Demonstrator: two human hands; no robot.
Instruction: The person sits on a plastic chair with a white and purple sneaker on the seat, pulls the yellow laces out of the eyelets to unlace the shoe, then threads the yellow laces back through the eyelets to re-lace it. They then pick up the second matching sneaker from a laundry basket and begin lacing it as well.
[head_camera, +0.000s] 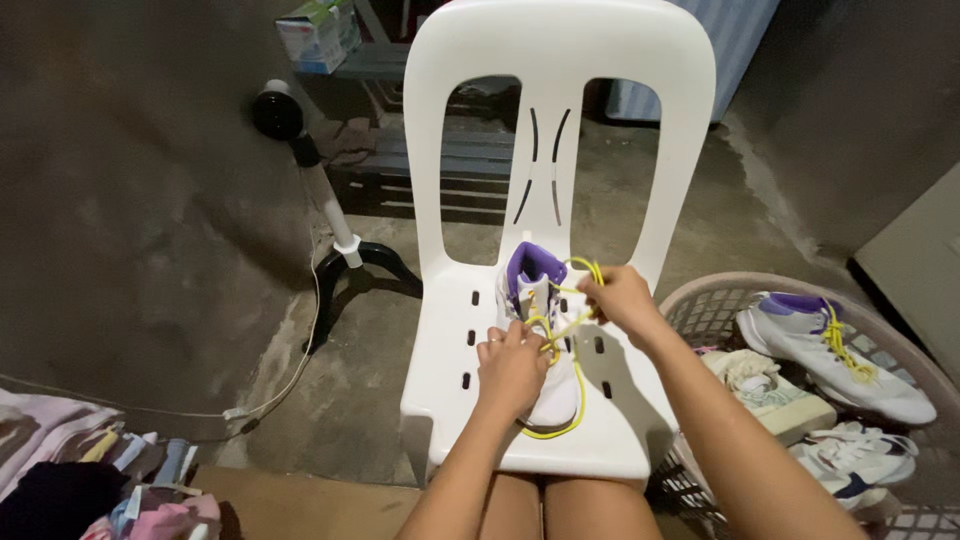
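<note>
The white sneaker (545, 345) stood on the chair (620, 420) seat, toe toward the person; left hand (510, 365) pressed on its laces, right hand (622, 298) fingers clamped on the yellow lace (583, 268) beside its collar.

Sneaker (545, 340) on chair (520, 440) seat, left hand (510, 370) on its front, right hand (622, 298) at its right holding lace (583, 268). Laundry basket (700, 300) right of chair, second sneaker (830, 355) in it. Fan stand (335, 235) left, clothes pile (90, 480) near-left.
</note>
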